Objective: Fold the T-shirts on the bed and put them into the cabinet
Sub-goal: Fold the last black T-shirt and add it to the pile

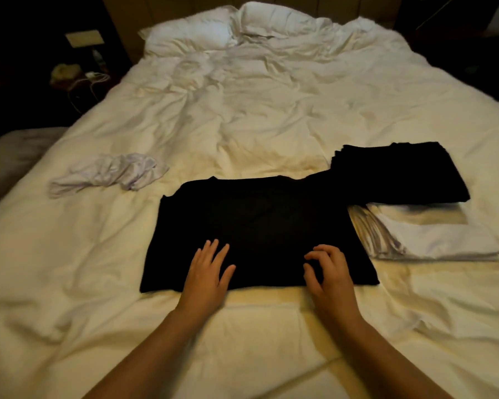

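From the head camera, a black T-shirt [257,228] lies partly folded and flat on the white bed [242,116], right in front of the person. The left hand [206,272] rests on its near edge with straight, spread fingers, pressing the cloth down. The right hand [327,269] sits on the same edge with its fingers bent like a claw; I cannot tell if they pinch any cloth. A folded black shirt [401,171] and a folded white shirt [432,237] lie to the right, touching each other. A crumpled white shirt [110,174] waits on the left. The shirt looks soft, light and floppy, so it may slide and wrinkle. It seems best to take it at the near corners.
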Demonstrator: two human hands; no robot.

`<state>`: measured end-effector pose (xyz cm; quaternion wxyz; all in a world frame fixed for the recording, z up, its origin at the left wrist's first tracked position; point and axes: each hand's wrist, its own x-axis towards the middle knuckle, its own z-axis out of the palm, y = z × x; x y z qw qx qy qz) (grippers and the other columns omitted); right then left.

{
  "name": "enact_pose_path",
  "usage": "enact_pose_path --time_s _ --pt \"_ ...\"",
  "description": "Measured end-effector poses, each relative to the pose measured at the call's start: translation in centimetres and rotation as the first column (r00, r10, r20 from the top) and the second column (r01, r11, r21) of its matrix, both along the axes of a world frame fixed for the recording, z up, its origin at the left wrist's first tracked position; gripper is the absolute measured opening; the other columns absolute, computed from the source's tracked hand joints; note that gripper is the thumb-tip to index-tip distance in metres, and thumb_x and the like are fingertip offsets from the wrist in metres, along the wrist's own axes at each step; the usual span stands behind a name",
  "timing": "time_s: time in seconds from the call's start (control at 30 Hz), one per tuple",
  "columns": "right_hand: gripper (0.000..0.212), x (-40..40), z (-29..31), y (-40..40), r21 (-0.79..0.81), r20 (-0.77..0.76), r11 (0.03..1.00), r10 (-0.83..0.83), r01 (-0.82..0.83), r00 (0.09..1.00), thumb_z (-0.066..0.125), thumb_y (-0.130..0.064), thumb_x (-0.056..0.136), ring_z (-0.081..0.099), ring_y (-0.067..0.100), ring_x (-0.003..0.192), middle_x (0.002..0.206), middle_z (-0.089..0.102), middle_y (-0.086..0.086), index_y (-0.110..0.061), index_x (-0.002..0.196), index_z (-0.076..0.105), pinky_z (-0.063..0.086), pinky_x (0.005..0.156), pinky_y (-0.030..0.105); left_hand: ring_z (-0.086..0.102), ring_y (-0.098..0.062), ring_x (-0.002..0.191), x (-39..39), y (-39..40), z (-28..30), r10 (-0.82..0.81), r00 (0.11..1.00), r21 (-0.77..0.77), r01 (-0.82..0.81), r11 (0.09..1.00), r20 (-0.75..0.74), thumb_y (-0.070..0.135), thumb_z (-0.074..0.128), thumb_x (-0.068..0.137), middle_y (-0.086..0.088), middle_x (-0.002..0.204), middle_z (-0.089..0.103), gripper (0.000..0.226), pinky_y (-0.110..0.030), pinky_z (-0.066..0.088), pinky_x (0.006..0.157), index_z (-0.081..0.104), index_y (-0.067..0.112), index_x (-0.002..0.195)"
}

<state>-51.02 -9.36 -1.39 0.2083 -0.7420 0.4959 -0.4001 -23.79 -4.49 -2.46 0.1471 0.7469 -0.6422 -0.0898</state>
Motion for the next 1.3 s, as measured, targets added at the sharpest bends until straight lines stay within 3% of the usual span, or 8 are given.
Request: enact_pose_path --time_s 0.23,0.33,0.5,0.6,0.7,0.87,1.13,1.3 --pt "0.030 7.4 1.6 -1.0 0.156 -0.285 0.974 0.202 -0.163 0.937 0.057 -0.030 0.099 0.046 0.011 0.118 0.127 0.047 -0.003 -0.016 0.125 0.059 0.033 0.092 0.017 0.053 -0.020 0.126 4.2 6.2 -0.5 0.145 0.965 -0.267 -0.202 0.942 -0.217 0.048 0.043 0.097 0.001 0.132 0.060 0.049 -0.036 0.041 0.109 0.067 0.018 0.128" --pt "0.036 11.6 2.4 -1.6 0.199 -0.361 0.954 0.286 -0.226 0.888 0.054 -0.035 0.100 0.046 0.012 0.121 0.131 0.046 -0.003 -0.018 0.132 0.055 0.032 0.093 0.015 0.056 -0.014 0.114 6.6 7.7 -0.6 0.251 0.899 -0.355 -0.380 0.854 -0.358 0.035 0.063 0.096 0.005 0.119 0.061 0.028 -0.034 0.046 0.102 0.072 0.018 0.116" --pt "0.034 17.7 3.2 -3.8 0.290 -0.353 0.912 0.384 -0.291 0.853 0.055 -0.036 0.100 0.049 0.013 0.112 0.122 0.047 -0.004 -0.018 0.129 0.056 0.036 0.089 0.019 0.061 -0.013 0.102 8.5 8.5 -1.2 0.346 0.700 -0.274 -0.612 0.742 -0.625 0.026 0.077 0.086 0.008 0.110 0.063 0.029 -0.032 0.051 0.091 0.067 0.022 0.113" --pt "0.035 20.8 2.7 -5.1 0.342 -0.307 0.906 0.360 -0.251 0.881 0.058 -0.035 0.099 0.053 0.015 0.103 0.118 0.049 -0.003 -0.017 0.129 0.056 0.042 0.084 0.023 0.064 -0.007 0.090 8.9 7.6 -1.0 0.405 0.486 -0.106 -0.732 0.673 -0.774 0.027 0.078 0.085 0.006 0.101 0.068 0.033 -0.024 0.051 0.084 0.067 0.020 0.115" --pt "0.035 23.4 2.5 -6.4 0.353 -0.300 0.915 0.311 -0.198 0.902 0.055 -0.030 0.101 0.053 0.014 0.091 0.121 0.051 0.003 -0.014 0.131 0.055 0.042 0.076 0.023 0.065 -0.004 0.072 10.0 7.1 -1.3 0.415 0.394 -0.031 -0.754 0.656 -0.820 0.025 0.079 0.085 0.007 0.078 0.071 0.011 -0.027 0.054 0.072 0.073 0.017 0.091" --pt "0.034 27.8 3.7 -9.4 0.403 -0.375 0.876 0.423 -0.266 0.825 0.038 -0.017 0.106 0.050 0.027 0.117 0.122 0.053 0.005 -0.013 0.128 0.063 0.044 0.095 0.033 0.065 -0.007 0.066 11.5 7.4 -1.3 0.362 0.247 0.041 -0.775 0.631 -0.899 0.018 0.081 0.082 0.001 0.071 0.073 0.011 -0.012 0.049 0.065 0.073 0.011 0.079" --pt "0.046 33.1 3.2 -13.2 0.374 -0.662 0.872 0.489 -0.314 0.568 0.036 -0.014 0.101 0.029 0.028 0.142 0.155 0.038 0.003 -0.021 0.145 0.047 0.029 0.115 0.048 0.046 -0.006 0.041 12.3 7.4 -0.6 0.263 0.026 0.150 -0.765 0.627 -0.964 0.012 0.076 0.085 0.000 0.054 0.059 0.013 -0.019 0.038 0.044 0.067 0.003 0.083" --pt "0.062 35.2 3.6 -15.5 0.343 -0.633 0.867 0.497 -0.360 0.594 0.038 -0.003 0.097 0.010 0.022 0.152 0.165 0.015 0.003 -0.020 0.156 0.027 0.022 0.120 0.048 0.054 -0.016 0.037 12.9 7.1 -0.6 0.232 -0.153 0.272 -0.685 0.676 -0.961 0.006 0.068 0.091 -0.017 0.058 0.060 0.013 -0.019 0.033 0.034 0.058 -0.003 0.090"
